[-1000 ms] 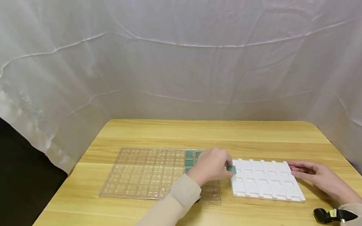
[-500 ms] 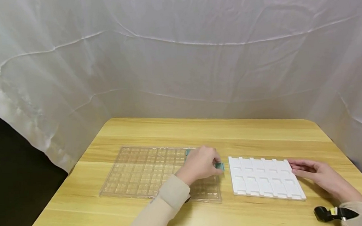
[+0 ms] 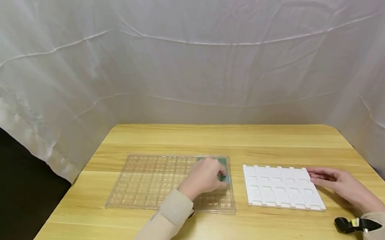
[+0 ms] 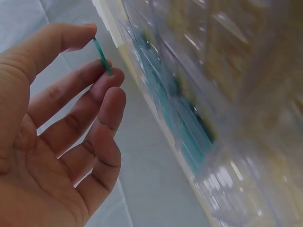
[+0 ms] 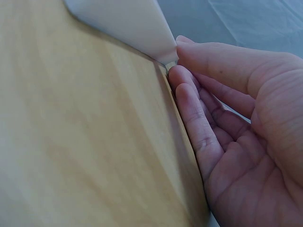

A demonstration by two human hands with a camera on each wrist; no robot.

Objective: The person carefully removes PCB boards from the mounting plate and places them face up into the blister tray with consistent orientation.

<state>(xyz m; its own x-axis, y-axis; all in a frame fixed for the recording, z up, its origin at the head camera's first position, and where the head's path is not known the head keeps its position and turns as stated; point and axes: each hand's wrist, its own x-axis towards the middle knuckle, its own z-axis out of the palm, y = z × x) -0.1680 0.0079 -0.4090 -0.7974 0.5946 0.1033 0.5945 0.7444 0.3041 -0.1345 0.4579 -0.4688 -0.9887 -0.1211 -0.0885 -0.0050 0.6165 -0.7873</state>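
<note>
My left hand (image 3: 202,177) pinches a small, thin green circuit board (image 3: 225,180) between thumb and fingertips, over the right end of a clear plastic compartment tray (image 3: 149,180). In the left wrist view that board (image 4: 102,56) shows edge-on, apart from the tray wall. Similar green boards (image 3: 222,161) lie in the tray's far right compartments, partly hidden by the hand. At the right edge of a white slotted tray (image 3: 279,186), my right hand (image 3: 340,187) rests with loosely bent fingers. Its thumb touches the white tray's corner (image 5: 142,28) in the right wrist view.
Both trays lie on a wooden table (image 3: 221,230), with a narrow strip of tabletop between them. A pale curtain (image 3: 189,78) hangs behind and along the sides. A black strap with a camera (image 3: 357,224) sits on the right wrist.
My left hand has moved left with the green board, from the white tray's left edge to over the clear tray. The right hand has stayed at the white tray's edge.
</note>
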